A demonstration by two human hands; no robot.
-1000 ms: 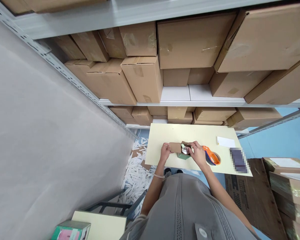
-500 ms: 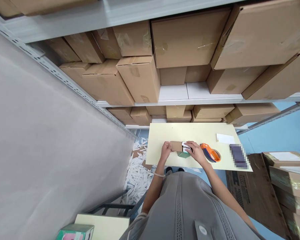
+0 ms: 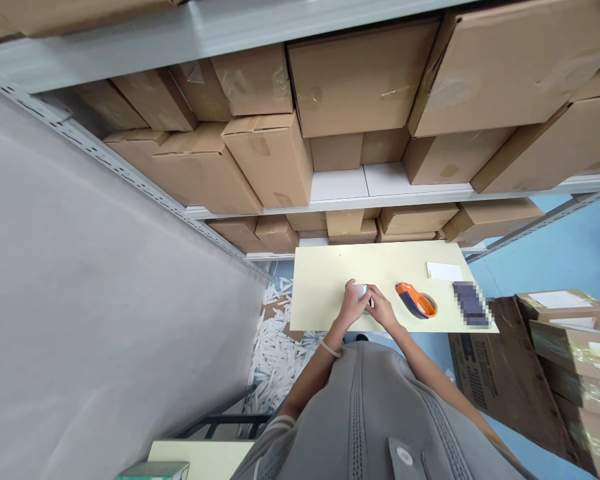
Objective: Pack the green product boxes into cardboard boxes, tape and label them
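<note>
Close together over the near middle of the pale yellow table, both hands are wrapped round a small white-and-green box (image 3: 361,291). My left hand (image 3: 354,303) covers its left side with bent fingers. From the right, my right hand (image 3: 379,307) presses its fingers against the box's other side. Most of the box is hidden behind the hands, so its lower part cannot be made out. To the right of my right hand, apart from it, lies an orange and blue tape dispenser (image 3: 416,301).
The pale yellow table (image 3: 320,267) also bears a white card (image 3: 444,271) and a blurred dark item (image 3: 471,303) on the right. Shelves of cardboard boxes (image 3: 267,160) rise behind it. Paper strips (image 3: 280,360) cover the floor at left; more boxes (image 3: 570,340) are stacked at right.
My left hand has moved right, close to my right hand. The brown cardboard side that showed between the hands is now out of sight. The view has shifted slightly.
</note>
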